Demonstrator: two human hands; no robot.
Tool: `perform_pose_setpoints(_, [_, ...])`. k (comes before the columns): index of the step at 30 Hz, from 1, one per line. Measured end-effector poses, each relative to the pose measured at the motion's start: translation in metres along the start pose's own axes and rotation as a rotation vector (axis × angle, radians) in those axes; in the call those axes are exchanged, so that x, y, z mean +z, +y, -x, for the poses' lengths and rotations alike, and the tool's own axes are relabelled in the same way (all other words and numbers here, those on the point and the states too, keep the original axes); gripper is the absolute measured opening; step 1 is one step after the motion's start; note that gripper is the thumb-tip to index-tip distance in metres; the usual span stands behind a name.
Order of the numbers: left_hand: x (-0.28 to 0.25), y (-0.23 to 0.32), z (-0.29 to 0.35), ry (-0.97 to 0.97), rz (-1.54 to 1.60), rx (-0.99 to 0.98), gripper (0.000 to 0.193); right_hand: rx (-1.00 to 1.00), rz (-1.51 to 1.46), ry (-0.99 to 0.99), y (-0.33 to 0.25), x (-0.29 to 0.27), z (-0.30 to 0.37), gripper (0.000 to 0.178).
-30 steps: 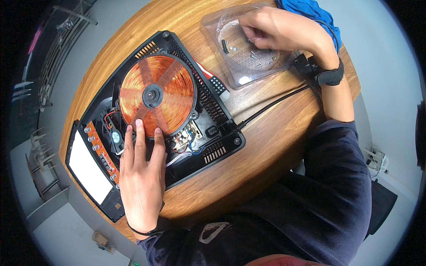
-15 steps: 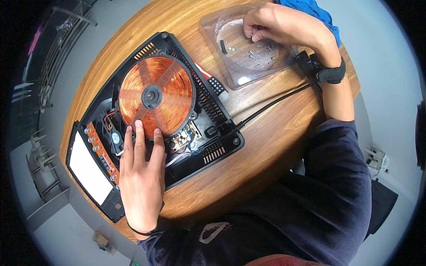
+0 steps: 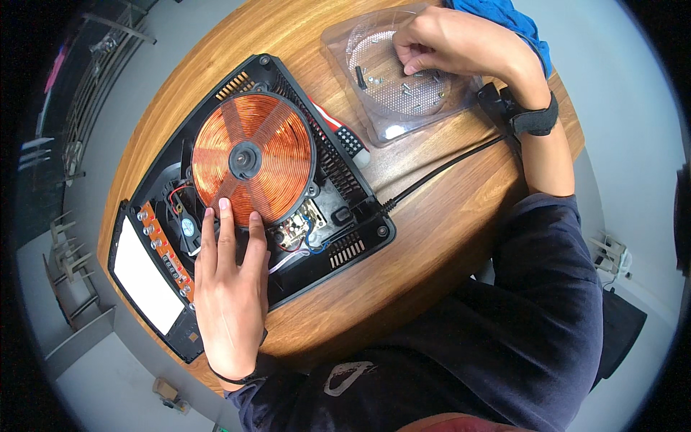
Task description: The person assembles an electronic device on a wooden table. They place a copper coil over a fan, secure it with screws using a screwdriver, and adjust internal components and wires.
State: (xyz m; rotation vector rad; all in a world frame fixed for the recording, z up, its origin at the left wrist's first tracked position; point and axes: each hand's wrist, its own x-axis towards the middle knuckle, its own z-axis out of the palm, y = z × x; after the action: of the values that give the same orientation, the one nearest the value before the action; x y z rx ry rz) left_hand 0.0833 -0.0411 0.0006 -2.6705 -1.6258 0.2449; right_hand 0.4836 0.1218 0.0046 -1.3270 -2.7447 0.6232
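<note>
An opened induction cooker point(image 3: 345, 180) lies on the table, its round copper coil point(image 3: 281, 169) exposed in the black housing. My left hand point(image 3: 232, 302) is open, fingers stretched out, with the fingertips resting on the coil's near edge. Beyond the cooker, a clear plastic tray point(image 3: 392, 133) holds several small screws point(image 3: 407, 90) and a short black piece point(image 3: 360, 77). Over this tray my right hand point(image 3: 446, 43) is closed in a pinch. Its fingertips point down into the tray, and whatever they hold is hidden.
An orange circuit board point(image 3: 164, 252) and a white panel point(image 3: 144, 277) sit at the cooker's left end. A black power cord point(image 3: 446, 168) runs right from the housing. A screwdriver-like handle with stars and stripes point(image 3: 351, 144) lies behind it. Blue cloth point(image 3: 515, 21) is at the far right.
My right hand's pinched fingers have shifted slightly over the tray; a small piece seen at the fingertips before is now out of sight. The left hand stays on the coil.
</note>
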Motion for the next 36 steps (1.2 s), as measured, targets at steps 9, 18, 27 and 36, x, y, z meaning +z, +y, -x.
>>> perform_pose_setpoints(9, [-0.001, -0.001, -0.003, 0.004, 0.014, 0.02, 0.046, 0.037, 0.042, -0.017, 0.011, 0.007, 0.003, 0.01])
perform_pose_setpoints(18, [-0.003, 0.0, 0.0, -0.013, 0.002, 0.007, 0.049, 0.051, 0.083, -0.109, 0.019, 0.016, -0.005, 0.014])
perform_pose_setpoints(27, [-0.002, 0.002, 0.002, -0.033, 0.003, -0.011, 0.051, 0.047, 0.047, -0.112, 0.013, 0.014, -0.006, 0.016])
perform_pose_setpoints(36, [-0.002, 0.001, 0.0, -0.031, 0.01, -0.005, 0.049, 0.053, 0.028, -0.212, 0.001, 0.015, -0.008, 0.026])
